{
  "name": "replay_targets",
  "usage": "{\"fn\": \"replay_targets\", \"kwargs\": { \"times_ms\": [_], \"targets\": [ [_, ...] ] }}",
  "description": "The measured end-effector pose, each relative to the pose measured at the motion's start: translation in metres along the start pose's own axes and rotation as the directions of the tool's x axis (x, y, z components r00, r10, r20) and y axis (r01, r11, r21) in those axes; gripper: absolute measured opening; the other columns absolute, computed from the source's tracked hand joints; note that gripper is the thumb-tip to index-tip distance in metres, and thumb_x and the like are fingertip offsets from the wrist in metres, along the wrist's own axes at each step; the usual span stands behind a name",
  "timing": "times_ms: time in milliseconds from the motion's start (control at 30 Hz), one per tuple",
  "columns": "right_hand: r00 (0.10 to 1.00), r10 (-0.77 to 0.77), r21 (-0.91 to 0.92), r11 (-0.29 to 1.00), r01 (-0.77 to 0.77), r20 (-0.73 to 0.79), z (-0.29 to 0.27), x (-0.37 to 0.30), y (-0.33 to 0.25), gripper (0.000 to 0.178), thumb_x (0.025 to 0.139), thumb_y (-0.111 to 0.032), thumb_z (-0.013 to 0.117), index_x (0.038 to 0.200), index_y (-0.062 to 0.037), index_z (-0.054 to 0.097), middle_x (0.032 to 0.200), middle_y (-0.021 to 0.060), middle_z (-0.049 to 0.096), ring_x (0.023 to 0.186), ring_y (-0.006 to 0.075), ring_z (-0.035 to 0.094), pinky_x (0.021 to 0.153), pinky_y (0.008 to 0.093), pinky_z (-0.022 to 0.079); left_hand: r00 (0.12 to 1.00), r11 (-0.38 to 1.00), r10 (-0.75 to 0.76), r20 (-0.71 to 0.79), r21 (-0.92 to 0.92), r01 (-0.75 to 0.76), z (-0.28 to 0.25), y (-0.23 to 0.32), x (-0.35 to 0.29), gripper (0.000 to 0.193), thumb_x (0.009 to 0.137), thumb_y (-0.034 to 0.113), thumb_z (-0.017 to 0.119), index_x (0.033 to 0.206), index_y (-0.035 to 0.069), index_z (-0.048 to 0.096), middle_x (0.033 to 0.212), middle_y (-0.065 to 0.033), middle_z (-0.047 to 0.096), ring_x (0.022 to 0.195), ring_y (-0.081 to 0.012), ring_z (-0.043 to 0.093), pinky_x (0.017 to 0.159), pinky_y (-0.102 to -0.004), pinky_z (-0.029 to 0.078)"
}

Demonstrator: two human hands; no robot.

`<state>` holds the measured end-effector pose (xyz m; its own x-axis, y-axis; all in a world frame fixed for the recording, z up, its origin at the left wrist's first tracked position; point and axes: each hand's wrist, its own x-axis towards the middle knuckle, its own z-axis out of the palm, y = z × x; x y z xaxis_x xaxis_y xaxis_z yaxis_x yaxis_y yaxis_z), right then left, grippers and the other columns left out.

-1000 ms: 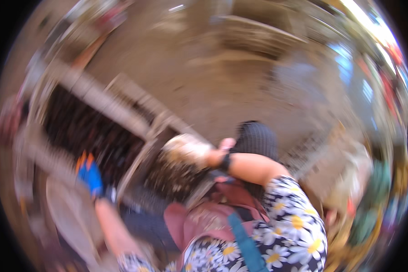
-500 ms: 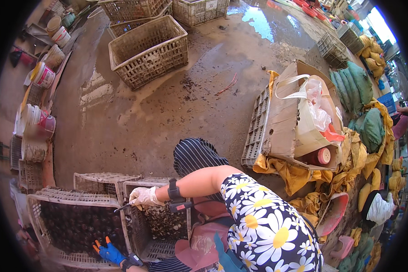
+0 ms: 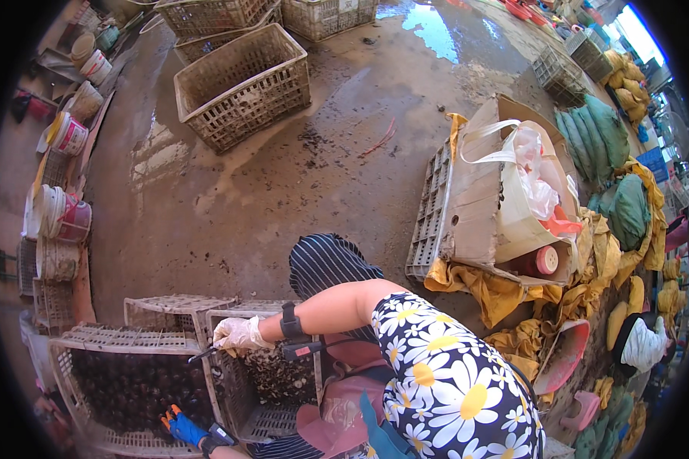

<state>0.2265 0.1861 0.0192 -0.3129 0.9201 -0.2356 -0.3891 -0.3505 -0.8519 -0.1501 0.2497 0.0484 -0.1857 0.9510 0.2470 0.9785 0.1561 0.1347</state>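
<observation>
I am sorting shellfish over two crates, by the look of it mid-pick. My right hand (image 3: 239, 334), in a whitish glove, is gripping a thin dark tool (image 3: 204, 354), fingers closed round its handle, right above the rim between the crates. My left hand (image 3: 182, 427), in a blue and orange glove, is low at the frame edge; cannot tell if its fingers are apart or together. The left crate (image 3: 122, 379) is holding dark rounded shells, the middle crate (image 3: 272, 379) paler broken bits. Next move likely calls for reaching into the dark pile. An empty basket (image 3: 241, 84) is sitting well apart on the wet floor (image 3: 283, 183).
</observation>
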Motion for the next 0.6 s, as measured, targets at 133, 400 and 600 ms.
{"fn": "replay_targets", "kwargs": {
  "times_ms": [133, 400, 600],
  "targets": [
    [0.999, 0.032, -0.045, 0.998, -0.031, 0.019, -0.002, -0.003, -0.006, 0.017, 0.085, -0.022, 0.055, 0.086, -0.0048, 0.059, 0.053, 0.0039, 0.056, 0.042, 0.0122, 0.05, 0.04, 0.0252, 0.041, 0.995, 0.997, 0.026, -0.095, 0.071, -0.02, 0.004, -0.008, 0.0, 0.041, 0.08, 0.034, 0.061, 0.101, -0.002, 0.062, 0.113, -0.0233, 0.054, 0.106, -0.0321, 0.051, 0.092, -0.036, 0.039],
    [0.995, -0.068, 0.008, 0.998, 0.069, -0.067, -0.004, -0.004, 0.003, 0.016, 0.083, -0.02, 0.055, 0.079, -0.0052, 0.061, 0.055, 0.0027, 0.057, 0.045, 0.0121, 0.05, 0.043, 0.026, 0.039, 0.97, 0.765, 0.046, -0.239, -0.616, -0.188, -0.017, 0.013, -0.032, 0.04, 0.081, 0.008, 0.062, 0.118, 0.0, 0.049, 0.108, -0.0118, 0.057, 0.091, -0.0196, 0.052, 0.084, -0.0308, 0.043],
    [0.998, -0.003, -0.227, 0.974, -0.012, -0.065, 0.008, -0.016, -0.001, 0.012, 0.082, -0.016, 0.057, 0.083, -0.0039, 0.058, 0.06, 0.0018, 0.056, 0.051, 0.0096, 0.05, 0.047, 0.0246, 0.04, 0.876, 0.023, 0.118, 0.467, -0.883, 0.468, -0.042, 0.086, -0.135, 0.05, 0.083, -0.003, 0.053, 0.13, 0.004, 0.038, 0.118, -0.0077, 0.051, 0.099, -0.0127, 0.05, 0.083, -0.023, 0.042]
  ]
}}
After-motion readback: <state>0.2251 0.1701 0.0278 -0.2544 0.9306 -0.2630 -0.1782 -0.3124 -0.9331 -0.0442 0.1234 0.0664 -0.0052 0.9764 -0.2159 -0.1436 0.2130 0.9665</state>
